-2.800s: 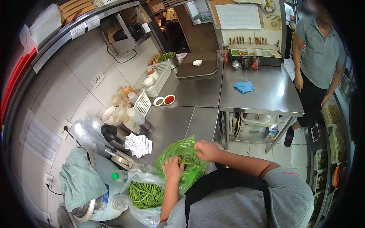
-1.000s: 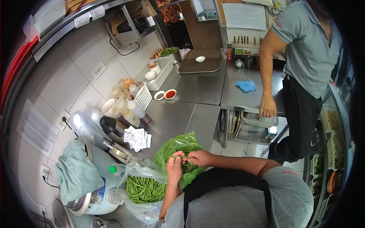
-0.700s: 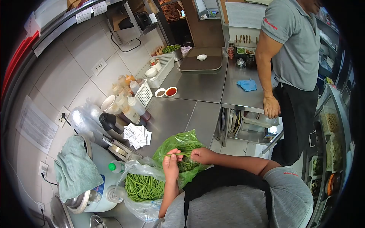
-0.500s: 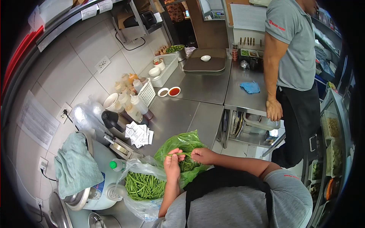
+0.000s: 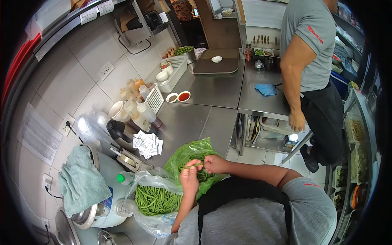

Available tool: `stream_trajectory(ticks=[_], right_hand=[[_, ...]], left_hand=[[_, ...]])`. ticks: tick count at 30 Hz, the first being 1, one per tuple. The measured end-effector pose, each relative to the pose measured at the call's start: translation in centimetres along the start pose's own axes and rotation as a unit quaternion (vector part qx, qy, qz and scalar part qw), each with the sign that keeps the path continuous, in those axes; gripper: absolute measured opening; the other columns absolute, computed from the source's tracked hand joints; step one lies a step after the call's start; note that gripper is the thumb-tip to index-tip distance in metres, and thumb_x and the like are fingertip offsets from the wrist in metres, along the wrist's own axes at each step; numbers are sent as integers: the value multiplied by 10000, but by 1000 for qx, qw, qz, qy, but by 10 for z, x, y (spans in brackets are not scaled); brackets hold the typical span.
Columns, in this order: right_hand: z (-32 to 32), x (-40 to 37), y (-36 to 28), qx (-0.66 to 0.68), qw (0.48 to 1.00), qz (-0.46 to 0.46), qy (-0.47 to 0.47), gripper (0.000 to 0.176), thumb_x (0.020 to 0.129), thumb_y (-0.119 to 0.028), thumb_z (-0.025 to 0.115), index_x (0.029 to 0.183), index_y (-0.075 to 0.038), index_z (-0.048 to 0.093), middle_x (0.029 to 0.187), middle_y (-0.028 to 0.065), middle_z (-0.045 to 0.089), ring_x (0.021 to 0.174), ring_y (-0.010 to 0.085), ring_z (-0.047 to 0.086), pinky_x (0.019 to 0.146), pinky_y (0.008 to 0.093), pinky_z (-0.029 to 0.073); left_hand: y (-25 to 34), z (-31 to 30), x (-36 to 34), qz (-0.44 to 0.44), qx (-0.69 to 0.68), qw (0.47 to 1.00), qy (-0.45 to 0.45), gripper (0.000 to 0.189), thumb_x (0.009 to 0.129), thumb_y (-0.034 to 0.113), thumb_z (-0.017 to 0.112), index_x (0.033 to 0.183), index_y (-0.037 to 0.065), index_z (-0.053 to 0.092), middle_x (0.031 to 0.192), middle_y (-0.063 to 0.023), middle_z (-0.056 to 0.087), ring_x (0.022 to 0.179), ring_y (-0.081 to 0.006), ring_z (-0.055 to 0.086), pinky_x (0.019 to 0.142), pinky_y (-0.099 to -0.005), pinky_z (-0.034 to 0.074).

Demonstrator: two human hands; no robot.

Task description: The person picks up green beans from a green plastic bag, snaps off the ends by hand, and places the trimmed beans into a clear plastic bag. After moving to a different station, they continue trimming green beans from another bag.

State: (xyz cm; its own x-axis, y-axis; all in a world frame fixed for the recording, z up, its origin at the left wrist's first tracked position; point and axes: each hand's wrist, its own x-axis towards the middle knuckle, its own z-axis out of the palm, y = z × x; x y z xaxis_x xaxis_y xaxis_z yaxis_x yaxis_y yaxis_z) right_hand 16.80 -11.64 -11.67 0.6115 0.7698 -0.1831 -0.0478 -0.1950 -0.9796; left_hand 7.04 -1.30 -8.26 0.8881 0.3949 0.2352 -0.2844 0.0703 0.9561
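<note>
Over a green plastic bag [image 5: 185, 152] of green beans, my left hand [image 5: 190, 177] pinches one green bean [image 5: 195, 165] between thumb and fingers. My right hand [image 5: 215, 164] is closed on the other end of that bean, close beside the left. Below and to the left, a clear plastic bag [image 5: 153, 220] lies open, full of green beans [image 5: 157, 199]. Its edge meets the green bag near my left wrist.
A co-worker [image 5: 304, 53] stands at the right by the steel counter [image 5: 261, 104], near a blue cloth [image 5: 266, 89]. Sauce bottles [image 5: 143, 114], paper slips [image 5: 147, 143], two sauce bowls [image 5: 183, 96] and a tray [image 5: 216, 67] are on the table. A towel [image 5: 83, 179] drapes a large container at left.
The co-worker's hand has come off the counter edge and hangs lower, and their body has shifted. My hands have moved slightly closer together, still on the bean. The view has shifted a little.
</note>
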Motion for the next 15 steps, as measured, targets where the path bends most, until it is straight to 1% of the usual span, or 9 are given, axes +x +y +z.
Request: stream_trajectory(ticks=[2,5,6,9,10,12,13,14,15], right_hand=[[1,-3,-6,-27,999,-6,17,93,767,-125,463,742,-39,486,652,31,544,544,102,525,490,240,422],[-5,-3,-9,-96,993,-51,56,104,752,-131,466,722,-34,491,607,41,541,534,120,531,480,262,416],[-8,-2,-8,-123,987,-70,71,111,749,-135,469,715,-32,492,593,47,540,532,127,533,478,271,414],[-13,8,-4,-150,976,-90,131,128,742,-145,463,709,-24,492,570,77,536,518,150,533,482,304,415],[-14,11,-3,-140,976,-101,134,136,745,-151,463,706,-24,492,576,87,537,528,169,538,495,312,418],[-14,16,-4,-121,975,-122,144,152,752,-162,464,699,-22,492,589,109,539,547,208,547,521,326,425],[-12,17,-7,-184,966,-130,129,147,753,-164,469,713,-24,495,610,114,542,575,227,552,539,333,427],[-10,17,-11,-247,953,-136,113,143,754,-165,473,726,-27,497,631,119,546,604,246,557,556,340,429],[-7,17,-15,-309,936,-141,96,140,755,-167,478,739,-29,500,652,123,550,632,265,562,574,347,431]], left_hand=[[10,11,-6,8,67,996,-60,218,867,123,395,994,-25,492,904,-105,560,766,-143,538,723,-264,432],[3,4,-3,9,46,999,-24,215,866,123,394,990,-21,494,876,-91,559,759,-139,531,728,-260,430],[3,2,0,18,54,998,3,220,874,148,383,970,-13,500,785,-64,544,707,-118,503,670,-248,424],[-2,-10,1,44,83,995,17,237,882,181,371,955,-1,503,703,-40,507,664,-102,466,599,-232,398],[0,-7,1,54,87,994,31,253,887,206,362,940,4,504,632,-15,452,601,-91,423,547,-220,362],[-2,-8,1,11,35,999,21,259,887,214,364,931,0,503,614,-8,432,569,-83,403,524,-213,350],[-3,-10,1,-12,10,1000,16,262,887,218,365,926,-3,502,604,-4,421,552,-79,393,512,-209,344],[-4,-11,1,-57,1,998,3,266,885,229,367,906,4,508,556,18,379,480,-58,333,447,-197,296],[-5,-14,1,-84,34,996,-8,263,886,214,360,899,2,515,552,20,382,483,-52,338,444,-192,293]])
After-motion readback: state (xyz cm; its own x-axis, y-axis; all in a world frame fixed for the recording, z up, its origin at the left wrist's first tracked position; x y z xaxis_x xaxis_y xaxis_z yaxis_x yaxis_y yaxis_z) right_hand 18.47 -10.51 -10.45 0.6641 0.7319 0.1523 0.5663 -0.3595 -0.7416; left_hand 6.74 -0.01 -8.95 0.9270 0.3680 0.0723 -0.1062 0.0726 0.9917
